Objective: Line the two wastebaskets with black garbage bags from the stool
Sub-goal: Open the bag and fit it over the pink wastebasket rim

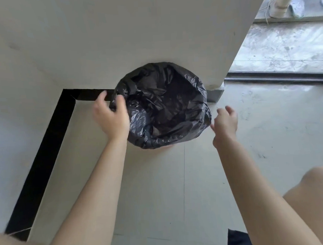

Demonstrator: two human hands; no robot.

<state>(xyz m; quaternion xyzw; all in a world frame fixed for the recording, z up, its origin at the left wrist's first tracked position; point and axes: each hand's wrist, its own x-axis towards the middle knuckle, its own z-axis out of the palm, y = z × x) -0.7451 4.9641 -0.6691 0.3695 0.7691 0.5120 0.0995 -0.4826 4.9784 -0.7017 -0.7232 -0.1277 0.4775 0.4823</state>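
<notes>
A pale wall (115,40) stands at twelve o'clock behind the wastebasket (164,147), black baseboard (46,147) at nine. The black garbage bag (167,107) drapes its rim. The left hand (110,115) fingers (120,102) pinch the bag's nine-o'clock edge; the right hand (225,122) hovers spread and empty just beside three o'clock.

Black garbage bag (161,107); black baseboard (39,160).

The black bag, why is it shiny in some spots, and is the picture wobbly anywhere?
Head view: daylight from the window side glints off the black bag's crinkles; the right hand looks slightly motion-blurred, the left hand sharper; the wide lens bends the black floor strip and walls.
</notes>
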